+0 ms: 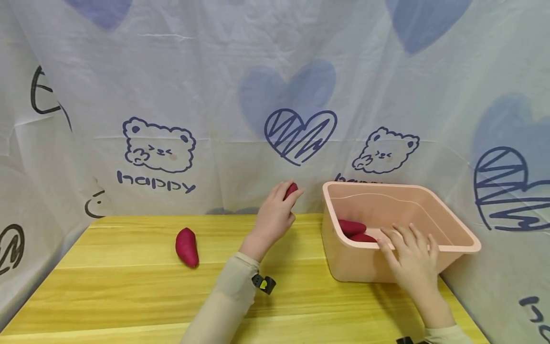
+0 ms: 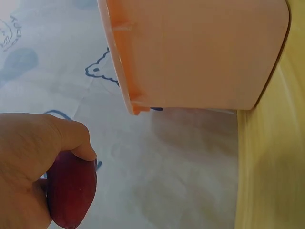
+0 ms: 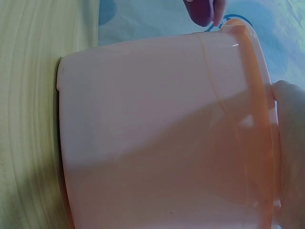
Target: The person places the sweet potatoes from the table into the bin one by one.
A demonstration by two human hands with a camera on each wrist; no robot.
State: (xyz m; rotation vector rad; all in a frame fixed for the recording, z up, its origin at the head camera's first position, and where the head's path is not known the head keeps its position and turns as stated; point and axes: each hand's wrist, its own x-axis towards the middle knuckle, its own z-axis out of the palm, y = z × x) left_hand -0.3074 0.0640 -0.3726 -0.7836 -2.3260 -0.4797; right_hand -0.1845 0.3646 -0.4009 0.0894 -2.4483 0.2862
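Observation:
My left hand (image 1: 275, 215) grips a dark red sweet potato (image 1: 290, 190), raised above the table to the left of the pink plastic bin (image 1: 365, 263). In the left wrist view the thumb and fingers wrap the sweet potato (image 2: 71, 191), its lower end sticking out. My right hand (image 1: 414, 267) rests over the bin's near rim with fingers spread and loosely extended into it. Inside the bin, at its left end, lie two sweet potatoes (image 1: 352, 227), partly hidden by the wall. Another sweet potato (image 1: 186, 247) lies alone on the left of the table.
The bin stands on the right part of a yellow wood-grain table (image 1: 129, 286). Right behind the table hangs a pale curtain (image 1: 223, 119) printed with hearts and bears, and it continues along both sides.

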